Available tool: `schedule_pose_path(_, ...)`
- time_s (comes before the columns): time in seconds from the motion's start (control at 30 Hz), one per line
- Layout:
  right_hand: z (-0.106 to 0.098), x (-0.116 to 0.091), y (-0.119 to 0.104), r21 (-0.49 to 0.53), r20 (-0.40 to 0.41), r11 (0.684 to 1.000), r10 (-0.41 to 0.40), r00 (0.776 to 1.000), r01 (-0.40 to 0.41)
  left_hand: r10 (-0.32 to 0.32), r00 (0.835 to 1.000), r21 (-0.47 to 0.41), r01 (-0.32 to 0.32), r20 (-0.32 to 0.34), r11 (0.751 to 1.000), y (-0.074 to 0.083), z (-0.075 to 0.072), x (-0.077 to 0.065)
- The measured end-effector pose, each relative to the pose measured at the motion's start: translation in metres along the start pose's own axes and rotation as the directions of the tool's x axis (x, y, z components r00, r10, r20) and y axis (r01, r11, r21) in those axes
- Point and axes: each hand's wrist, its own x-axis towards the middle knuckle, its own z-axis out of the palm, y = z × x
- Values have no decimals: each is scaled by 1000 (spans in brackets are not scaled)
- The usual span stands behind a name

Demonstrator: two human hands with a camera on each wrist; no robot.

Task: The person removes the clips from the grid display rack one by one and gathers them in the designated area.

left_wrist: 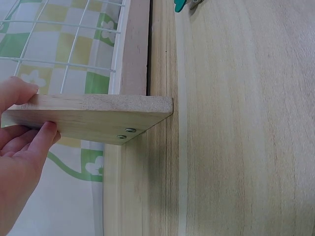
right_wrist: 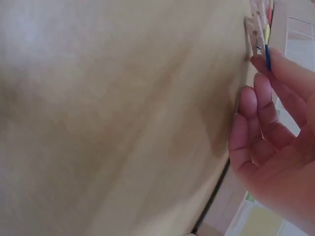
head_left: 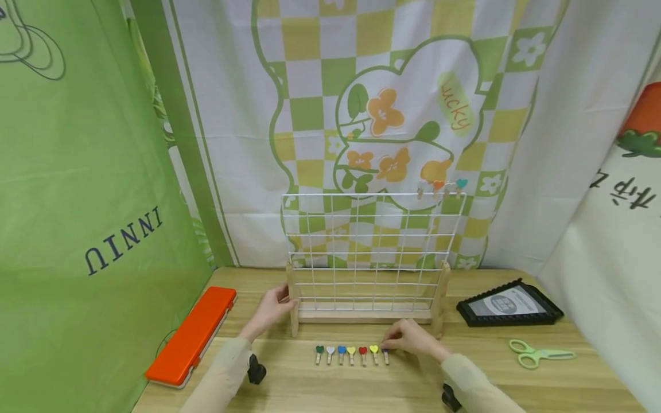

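A white wire grid rack point(head_left: 356, 252) with wooden side posts and a wooden base stands upright on the table. My left hand point(head_left: 271, 311) holds its left wooden post point(left_wrist: 103, 104), thumb on one face and fingers on the other. In front of the rack lies a row of small clothespins with heart tops in green, white, blue, yellow, red and other colours. At the row's right end, my right hand point(head_left: 411, 338) pinches a dark-blue-heart clothespin point(right_wrist: 257, 37) by its heart end between thumb and index finger. The other fingers are loosely curled.
Several heart clothespins point(head_left: 438, 186) are clipped to the grid's top right edge. An orange-red case point(head_left: 193, 338) lies at the left. On the right are a black tray point(head_left: 508, 304) with a printed sheet and green scissors point(head_left: 539, 353). Patterned curtains point(head_left: 227, 143) surround the table.
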Motion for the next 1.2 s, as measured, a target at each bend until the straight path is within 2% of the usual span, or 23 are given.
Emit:
schedule_pose_path(0.3,4,1,2,24,-6,1000,0,1000,0,-8,1000,-6,8,5,1000,1,-1,0)
schedule_pose_path(0.47,-1,1,1,15,-21,1000,0,1000,0,-8,1000,-6,8,8,1000,2,-1,1)
schedule_pose_path(0.6,-21,1,-10,-34,-80,999,-9,997,6,-8,1000,0,8,11,1000,0,-1,2)
schedule_pose_path(0.7,-52,4,-29,-105,-196,993,-77,978,57,-9,1000,0,9,14,1000,0,-1,1)
schedule_pose_path(0.8,-93,7,-55,-208,-335,969,-196,921,131,-9,1000,-3,9,18,1000,0,-1,0)
schedule_pose_path(0.97,-160,8,-102,-345,-523,919,-358,774,191,-10,1000,-14,10,21,1000,0,-1,1)
schedule_pose_path(1.1,-202,9,-130,-416,-608,886,-439,661,206,-6,1000,-10,6,21,1000,0,-1,0)
schedule_pose_path(1.2,-223,13,-143,-465,-639,863,-481,600,197,-8,1000,-10,8,18,1000,0,-1,0)
